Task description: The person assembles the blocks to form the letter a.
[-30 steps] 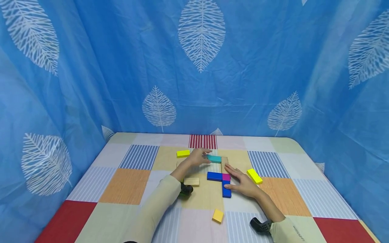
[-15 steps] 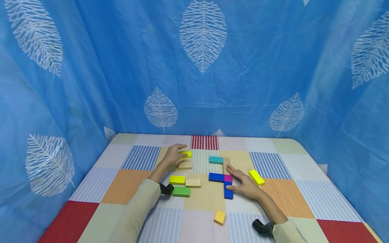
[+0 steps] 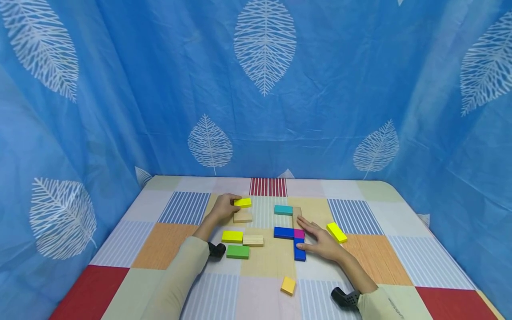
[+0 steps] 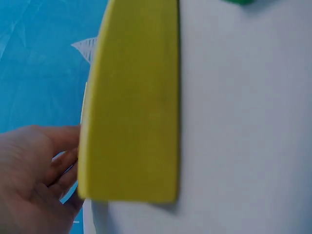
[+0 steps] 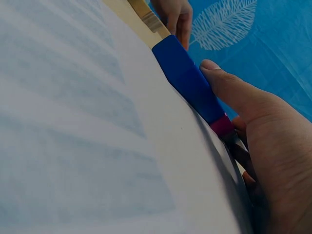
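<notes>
Pinched far yellow block (image 3: 244,203) in left hand (image 3: 224,207); touched lower blue block (image 3: 299,254) and rightmost wooden block (image 3: 296,215) with outstretched right hand (image 3: 323,243).

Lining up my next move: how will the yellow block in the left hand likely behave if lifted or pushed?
The yellow block in the left hand should stay stiff: its edges look straight and its faces flat. Those flat faces make rolling unlikely. Being wider than it is thick, it would probably slide rather than tip if pushed.

left hand (image 3: 225,207) now at far yellow block (image 3: 243,203), away from teal block (image 3: 283,210)
</notes>
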A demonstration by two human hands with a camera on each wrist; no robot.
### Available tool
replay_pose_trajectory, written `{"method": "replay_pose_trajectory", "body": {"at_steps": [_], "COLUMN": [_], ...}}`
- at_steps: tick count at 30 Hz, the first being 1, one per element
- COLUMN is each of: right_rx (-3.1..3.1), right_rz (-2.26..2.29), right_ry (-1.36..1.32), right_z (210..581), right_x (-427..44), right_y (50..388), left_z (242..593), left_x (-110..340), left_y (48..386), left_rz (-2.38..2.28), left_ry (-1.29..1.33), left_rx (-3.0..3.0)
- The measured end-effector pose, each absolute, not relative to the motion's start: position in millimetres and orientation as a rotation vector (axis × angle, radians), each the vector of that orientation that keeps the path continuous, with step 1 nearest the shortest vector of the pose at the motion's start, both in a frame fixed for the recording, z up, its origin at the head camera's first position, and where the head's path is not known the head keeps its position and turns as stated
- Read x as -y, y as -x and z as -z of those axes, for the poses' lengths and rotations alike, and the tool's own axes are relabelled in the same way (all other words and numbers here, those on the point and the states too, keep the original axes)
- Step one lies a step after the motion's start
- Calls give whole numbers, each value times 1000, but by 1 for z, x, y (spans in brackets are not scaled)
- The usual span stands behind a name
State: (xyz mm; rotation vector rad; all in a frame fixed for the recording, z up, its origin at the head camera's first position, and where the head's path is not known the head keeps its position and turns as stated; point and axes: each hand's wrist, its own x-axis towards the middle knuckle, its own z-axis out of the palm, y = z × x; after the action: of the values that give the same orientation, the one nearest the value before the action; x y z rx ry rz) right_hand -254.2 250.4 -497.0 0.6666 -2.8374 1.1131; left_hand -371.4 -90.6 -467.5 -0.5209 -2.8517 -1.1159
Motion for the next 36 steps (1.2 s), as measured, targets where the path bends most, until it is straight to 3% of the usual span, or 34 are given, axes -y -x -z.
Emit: {"method": "replay_pose_trajectory", "body": {"at_steps": [16,36], "right_rx": [2855,2843], "right_rz": [-1118,-1110], "right_ry": [-641,-664], "right_z": [497,495], "right_x": [-251,-250], "right_y": [255,254], "left_z": [446,453], "left_x": [47,25], "left_y": [358,353], "left_rz": [1119,1056], "left_ry": [579,622], "left_rx": [2769,2940]}}
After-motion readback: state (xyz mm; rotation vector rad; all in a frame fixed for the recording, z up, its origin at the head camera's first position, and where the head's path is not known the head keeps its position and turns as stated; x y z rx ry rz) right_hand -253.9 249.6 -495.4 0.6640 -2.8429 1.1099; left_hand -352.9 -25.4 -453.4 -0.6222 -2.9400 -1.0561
